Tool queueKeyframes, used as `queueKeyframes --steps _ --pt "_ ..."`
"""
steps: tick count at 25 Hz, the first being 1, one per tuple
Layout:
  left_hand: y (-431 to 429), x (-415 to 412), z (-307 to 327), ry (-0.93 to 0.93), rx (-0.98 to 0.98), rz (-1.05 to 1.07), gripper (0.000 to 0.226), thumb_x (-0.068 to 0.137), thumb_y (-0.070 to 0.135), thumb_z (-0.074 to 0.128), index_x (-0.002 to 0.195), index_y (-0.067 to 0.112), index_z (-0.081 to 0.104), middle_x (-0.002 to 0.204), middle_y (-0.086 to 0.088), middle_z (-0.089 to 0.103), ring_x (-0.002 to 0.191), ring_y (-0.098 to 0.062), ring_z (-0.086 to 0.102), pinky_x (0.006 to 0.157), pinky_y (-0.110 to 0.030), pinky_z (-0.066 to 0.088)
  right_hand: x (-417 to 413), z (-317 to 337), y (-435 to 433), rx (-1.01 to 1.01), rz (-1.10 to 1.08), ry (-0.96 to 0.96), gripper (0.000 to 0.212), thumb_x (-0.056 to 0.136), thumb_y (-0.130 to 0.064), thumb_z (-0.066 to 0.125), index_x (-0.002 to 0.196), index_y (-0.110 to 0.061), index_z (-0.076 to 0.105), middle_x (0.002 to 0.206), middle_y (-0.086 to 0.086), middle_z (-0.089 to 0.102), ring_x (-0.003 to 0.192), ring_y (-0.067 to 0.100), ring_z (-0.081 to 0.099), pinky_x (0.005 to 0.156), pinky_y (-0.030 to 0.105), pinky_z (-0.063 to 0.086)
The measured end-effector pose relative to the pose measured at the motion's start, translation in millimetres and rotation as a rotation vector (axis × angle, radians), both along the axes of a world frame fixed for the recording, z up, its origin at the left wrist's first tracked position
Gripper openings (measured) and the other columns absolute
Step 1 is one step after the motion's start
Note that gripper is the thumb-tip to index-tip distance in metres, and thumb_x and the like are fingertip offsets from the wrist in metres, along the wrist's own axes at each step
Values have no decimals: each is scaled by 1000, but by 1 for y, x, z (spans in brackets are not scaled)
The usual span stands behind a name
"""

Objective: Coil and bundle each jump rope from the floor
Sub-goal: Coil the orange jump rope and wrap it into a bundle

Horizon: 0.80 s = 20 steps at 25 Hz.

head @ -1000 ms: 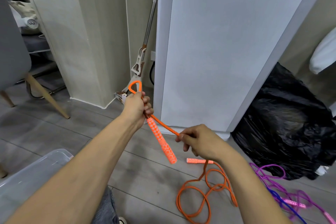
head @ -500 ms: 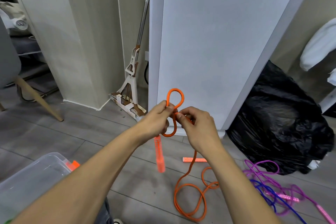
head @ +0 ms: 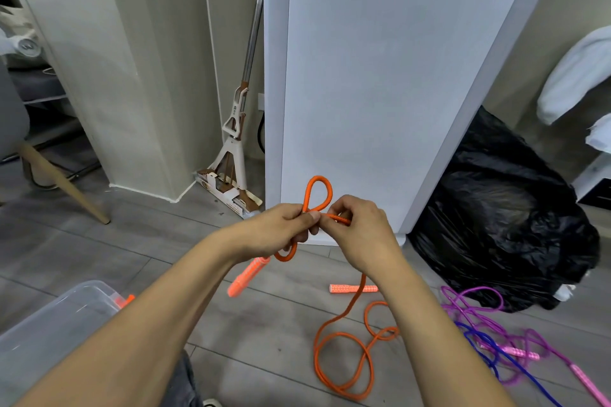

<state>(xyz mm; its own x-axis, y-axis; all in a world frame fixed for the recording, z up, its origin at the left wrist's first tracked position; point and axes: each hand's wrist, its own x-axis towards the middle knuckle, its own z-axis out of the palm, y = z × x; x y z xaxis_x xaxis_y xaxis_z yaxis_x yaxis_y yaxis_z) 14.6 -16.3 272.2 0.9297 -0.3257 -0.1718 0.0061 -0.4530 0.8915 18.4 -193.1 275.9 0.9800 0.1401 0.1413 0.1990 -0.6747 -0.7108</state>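
Orange rope (head: 344, 345); orange diamond-patterned handle (head: 353, 288); purple rope (head: 472, 302); blue rope (head: 515, 370); black bag (head: 506, 218).

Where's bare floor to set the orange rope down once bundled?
Bare floor between the clear bin and the loops of the orange rope, and between the chair leg and the mop. Crowded at right: the purple-and-blue rope tangle lies beside the black bag.

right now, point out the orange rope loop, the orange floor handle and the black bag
orange rope loop (head: 318, 178), head view, top of the curve
orange floor handle (head: 353, 288), head view, mid grip
black bag (head: 502, 215), head view, its front
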Motion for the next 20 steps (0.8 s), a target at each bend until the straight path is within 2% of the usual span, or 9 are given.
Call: queueKeyframes --steps 3,4,6,8,11,14,16,20 --pt "3 1 -1 53 -180 40 31 107 30 40 94 9 58 61 6 47 74 -19 61 88 -40 55 3 5 -10 71 179 117 16 99 -31 59 93 -24 72 68 -11 60 56 0 50 59 19 38" --pt "5 3 -1 85 -280 77 27 107 25 41 94 7 57 61 4 47 72 -21 62 90 -43 57 5 5 -16 71 191 125 17 100 -30 57 97 -24 73 73 -9 62 56 -2 51 60 18 39" --pt "11 8 0 89 -389 153 24 107 20 40 95 5 55 61 3 45 62 -19 57 79 -44 58 10 4 -31 33 147 126 20 101 -29 55 96 -24 73 73 -6 63 55 0 52 58 19 40" --pt "18 14 0 23 -361 304 24 107 19 38 94 7 54 60 3 44 58 -18 52 72 -41 54 18 0 -50 -64 53 134 21 100 -33 56 92 -23 73 72 -4 63 60 7 54 59 23 42" --pt "25 21 -3 -56 -326 577 25 107 20 36 94 8 55 63 0 45 55 -19 51 73 -43 49 27 -7 -76 -226 -156 110 26 99 -36 56 93 -19 74 76 2 66 72 22 59 63 29 44" --pt "17 21 -3 -38 -396 629 24 106 17 35 92 8 52 64 -3 44 53 -20 53 67 -37 48 26 -5 -75 -125 -285 33 28 101 -28 51 88 -17 73 68 -3 58 61 18 53 54 28 37" --pt "9 17 -3 0 -443 593 25 107 17 35 92 7 52 66 -4 46 57 -22 55 61 -32 51 24 -2 -57 -4 -248 -15 29 102 -23 48 86 -18 72 65 -6 55 56 13 47 50 24 31" --pt "-2 14 -4 59 -487 573 28 107 18 34 95 6 56 73 -7 53 64 -24 58 66 -37 56 13 -3 -15 106 -86 -25 31 102 -12 41 102 -14 72 61 -5 51 49 8 41 49 23 30"
